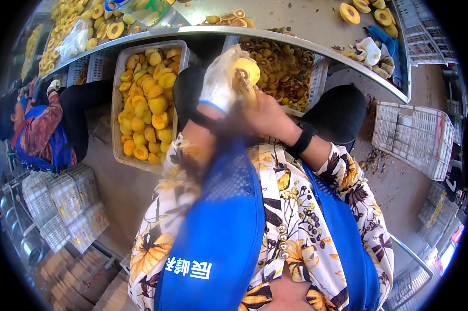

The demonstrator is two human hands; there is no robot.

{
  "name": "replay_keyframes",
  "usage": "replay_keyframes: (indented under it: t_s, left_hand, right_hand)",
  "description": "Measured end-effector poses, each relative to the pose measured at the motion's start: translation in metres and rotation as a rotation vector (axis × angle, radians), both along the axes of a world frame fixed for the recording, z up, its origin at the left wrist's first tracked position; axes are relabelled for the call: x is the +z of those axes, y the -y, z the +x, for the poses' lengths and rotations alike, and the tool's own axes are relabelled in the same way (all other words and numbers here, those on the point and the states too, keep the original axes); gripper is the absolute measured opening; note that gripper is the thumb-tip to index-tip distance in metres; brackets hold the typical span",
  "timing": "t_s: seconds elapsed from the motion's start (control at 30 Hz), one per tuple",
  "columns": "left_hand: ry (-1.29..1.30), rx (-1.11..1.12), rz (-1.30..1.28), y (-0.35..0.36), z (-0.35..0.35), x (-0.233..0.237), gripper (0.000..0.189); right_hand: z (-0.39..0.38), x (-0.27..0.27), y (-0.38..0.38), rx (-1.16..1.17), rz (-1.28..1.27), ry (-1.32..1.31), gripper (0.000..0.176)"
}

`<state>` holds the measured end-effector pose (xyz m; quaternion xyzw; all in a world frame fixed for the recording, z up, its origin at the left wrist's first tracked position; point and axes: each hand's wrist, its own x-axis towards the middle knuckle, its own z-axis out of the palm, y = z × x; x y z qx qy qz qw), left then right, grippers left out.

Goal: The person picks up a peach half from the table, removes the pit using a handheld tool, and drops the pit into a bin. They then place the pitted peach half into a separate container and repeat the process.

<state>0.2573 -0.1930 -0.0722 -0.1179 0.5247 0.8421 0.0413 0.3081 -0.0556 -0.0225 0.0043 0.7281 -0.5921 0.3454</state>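
My left hand (218, 78), in a white glove, grips a halved yellow peach (248, 69) with its cut face showing. In my bare right hand (269, 114) is a pitting tool with a pale handle (250, 97); its tip meets the brown centre of the peach half, and the exact shape of the tip cannot be made out. Both hands are close together above my lap. Beyond them, under the table edge, sits a crate of brown-yellow scraps (283, 70). To the left, a pale crate (119, 116) is heaped with yellow peach halves (151, 103).
A metal table (296, 18) crosses the front, bearing peach halves (350, 14), a white glove (368, 51) and a plastic bag (74, 40). A white crate (413, 137) lies at right. Another person (47, 124) sits at left, near stacked crates (63, 202). Scraps litter the floor.
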Motion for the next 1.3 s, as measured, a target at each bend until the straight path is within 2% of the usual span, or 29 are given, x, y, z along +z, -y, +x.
replay_keyframes:
  t_s: [0.03, 0.1, 0.13, 0.23, 0.27, 0.33, 0.37, 0.43, 0.53, 0.57, 0.7, 0.73, 0.8, 0.87, 0.93, 0.97, 1.03, 1.07, 1.1, 1.13, 1.17, 1.2, 1.23, 1.3]
  left_hand:
    - [0.018, -0.097, 0.026, 0.006, -0.008, -0.019, 0.027]
    - [0.243, -0.156, 0.478, 0.007, -0.014, 0.004, 0.028]
    - [0.313, -0.155, 0.482, 0.005, -0.015, 0.016, 0.029]
    - [0.272, -0.109, 0.406, -0.002, -0.017, 0.021, 0.029]
    - [0.253, -0.070, 0.295, -0.002, -0.014, 0.024, 0.031]
    - [0.115, 0.021, 0.241, -0.007, -0.001, 0.034, 0.032]
    - [0.046, 0.067, 0.213, -0.009, 0.002, 0.037, 0.033]
    - [0.075, 0.148, 0.166, -0.011, 0.003, 0.033, 0.027]
    - [0.062, 0.274, -0.013, -0.019, 0.004, 0.040, 0.019]
    - [0.052, 0.237, -0.004, -0.019, 0.005, 0.041, 0.019]
    - [0.034, 0.110, 0.099, -0.018, 0.005, 0.030, 0.021]
    - [0.027, 0.110, 0.107, -0.021, -0.001, 0.012, 0.022]
    - [0.206, 0.047, 0.031, -0.018, 0.003, 0.031, 0.026]
    - [0.203, 0.055, 0.147, -0.019, 0.003, 0.020, 0.028]
    - [0.256, -0.001, 0.290, -0.018, 0.002, 0.017, 0.030]
    - [0.251, 0.008, 0.279, -0.017, 0.003, 0.022, 0.027]
    - [0.237, 0.023, 0.252, -0.015, 0.003, 0.030, 0.022]
    - [0.065, 0.048, 0.096, -0.015, 0.003, 0.017, 0.021]
    - [-0.107, 0.071, -0.061, -0.016, 0.003, 0.003, 0.020]
    - [-0.160, 0.062, -0.093, -0.015, 0.000, -0.009, 0.019]
    - [-0.213, 0.055, -0.123, -0.014, -0.002, -0.002, 0.018]
    - [-0.135, 0.021, -0.024, -0.012, 0.000, 0.005, 0.018]
    - [-0.054, -0.011, 0.076, -0.011, 0.003, 0.013, 0.017]
    - [-0.067, -0.040, 0.076, -0.012, 0.003, 0.014, 0.020]
  right_hand:
    - [-0.001, 0.003, 0.001, 0.001, 0.020, 0.030, 0.016]
    - [0.002, -0.001, 0.002, -0.022, 0.016, -0.023, 0.015]
    - [0.003, -0.005, 0.003, -0.033, 0.014, -0.048, 0.015]
    - [-0.002, -0.028, 0.000, -0.002, 0.204, -0.325, 0.022]
    - [-0.003, -0.031, -0.001, -0.008, 0.164, -0.317, 0.020]
    - [-0.006, -0.034, -0.003, -0.018, 0.083, -0.300, 0.018]
    - [-0.008, -0.023, -0.003, -0.002, 0.044, -0.154, 0.015]
    - [-0.010, 0.016, -0.003, 0.041, -0.027, 0.145, 0.011]
    - [-0.009, 0.031, -0.006, -0.035, -0.359, 0.553, 0.009]
    - [-0.009, 0.032, -0.009, -0.053, -0.455, 0.646, 0.009]
    - [-0.004, 0.025, -0.015, -0.115, -0.550, 0.698, 0.009]
    - [-0.003, 0.023, -0.013, -0.124, -0.521, 0.661, 0.009]
    - [0.004, 0.017, -0.007, -0.126, -0.395, 0.500, 0.009]
    - [0.010, -0.001, -0.003, -0.040, -0.206, 0.213, 0.008]
    - [0.015, -0.055, -0.004, -0.023, -0.141, -0.385, 0.009]
    - [0.012, -0.051, 0.002, -0.013, -0.107, -0.684, 0.009]
    - [0.012, -0.031, -0.003, 0.005, -0.137, -0.212, 0.007]
    - [0.011, -0.012, -0.002, 0.010, -0.150, 0.023, 0.006]
    - [0.008, -0.003, -0.005, -0.012, -0.342, 0.265, 0.006]
    - [0.004, 0.005, -0.011, -0.035, -0.536, 0.505, 0.007]
    - [0.002, 0.007, -0.012, -0.052, -0.628, 0.622, 0.008]
    - [0.001, 0.008, -0.014, -0.070, -0.710, 0.743, 0.010]
    - [0.002, 0.008, -0.014, -0.085, -0.688, 0.744, 0.011]
    - [0.002, 0.007, -0.013, -0.108, -0.643, 0.744, 0.013]
